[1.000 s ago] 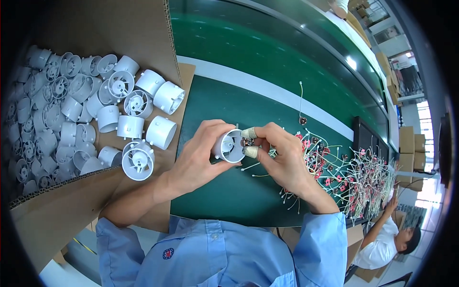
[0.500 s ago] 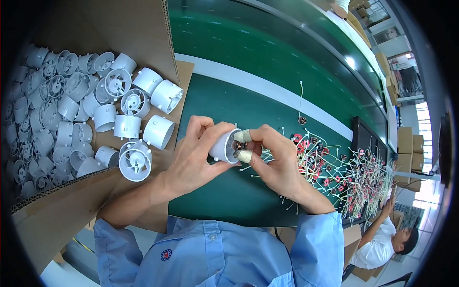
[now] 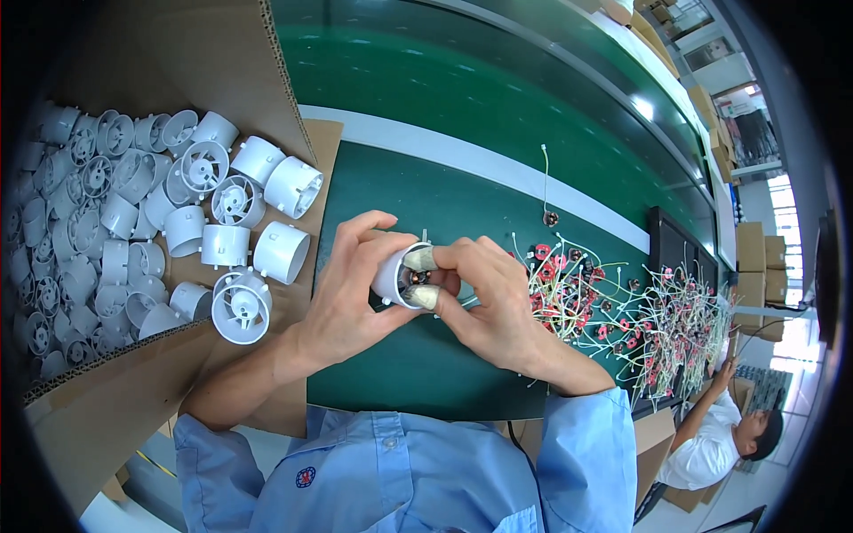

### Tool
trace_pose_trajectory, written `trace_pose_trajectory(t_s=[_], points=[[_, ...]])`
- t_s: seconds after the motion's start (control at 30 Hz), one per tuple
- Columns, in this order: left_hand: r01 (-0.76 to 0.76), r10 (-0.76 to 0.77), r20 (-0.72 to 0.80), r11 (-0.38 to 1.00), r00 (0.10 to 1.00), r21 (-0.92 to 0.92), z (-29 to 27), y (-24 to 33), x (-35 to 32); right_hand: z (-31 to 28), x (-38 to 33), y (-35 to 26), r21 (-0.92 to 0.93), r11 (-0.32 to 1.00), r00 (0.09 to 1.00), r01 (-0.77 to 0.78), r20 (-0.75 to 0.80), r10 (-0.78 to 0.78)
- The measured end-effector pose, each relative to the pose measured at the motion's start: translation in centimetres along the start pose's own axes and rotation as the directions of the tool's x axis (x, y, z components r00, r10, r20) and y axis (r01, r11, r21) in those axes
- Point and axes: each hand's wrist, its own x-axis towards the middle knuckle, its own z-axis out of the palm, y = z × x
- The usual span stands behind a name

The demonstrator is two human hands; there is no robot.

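While the green mat (image 3: 418, 373) takes up the middle of the bench, a small white cylindrical housing (image 3: 397, 275) is held just above it, pretty much dead centre. It's wrapped by the left hand (image 3: 346, 293), fingers curled snugly round the outside, thumb on top. The right hand (image 3: 493, 306) is pressed up against the housing's open end, with the thumb and forefinger pinched at the opening; both tips are covered with pale finger cots (image 3: 424, 297). A bit of copper-coloured something can be made out inside the housing, but what exactly is gripped there can't be told.

Off to the left, a cardboard box (image 3: 222, 53) is packed with loads of the same white housings (image 3: 240, 200), some spilled onto its folded-down flap. To the right of the hands, a tangled heap of small red coils with pale wire leads (image 3: 622, 311) is spread over the mat. Another person in a white top (image 3: 711, 449) can be seen at the lower right edge.
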Motion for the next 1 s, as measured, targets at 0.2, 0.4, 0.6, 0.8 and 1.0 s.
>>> trace_pose_trajectory(t_s=[0.2,0.4,0.6,0.8,1.0], points=[[0.029,-0.025,0.054,0.997,0.998,-0.073,-0.1,-0.2,-0.2,0.7,0.2,-0.1,-0.123,0.984,0.991,0.128,-0.028,-0.133],[0.131,-0.123,0.100,0.988,0.987,-0.077,-0.1,-0.1,-0.2,0.7,0.5,0.1,-0.166,0.974,0.988,0.154,0.009,-0.155],[0.107,-0.104,0.037,0.990,0.994,-0.090,0.1,-0.2,-0.2,0.1,1.2,0.0,-0.245,0.963,0.993,0.115,0.061,-0.103],[0.149,-0.148,0.020,0.971,0.989,-0.187,0.6,-1.0,-0.6,0.5,1.3,0.6,-0.185,0.982,0.999,0.043,0.031,-0.038],[0.138,-0.142,-0.012,0.974,0.990,-0.178,0.7,-1.2,-0.7,1.0,1.0,1.4,-0.011,0.996,0.991,-0.089,0.098,0.089]])
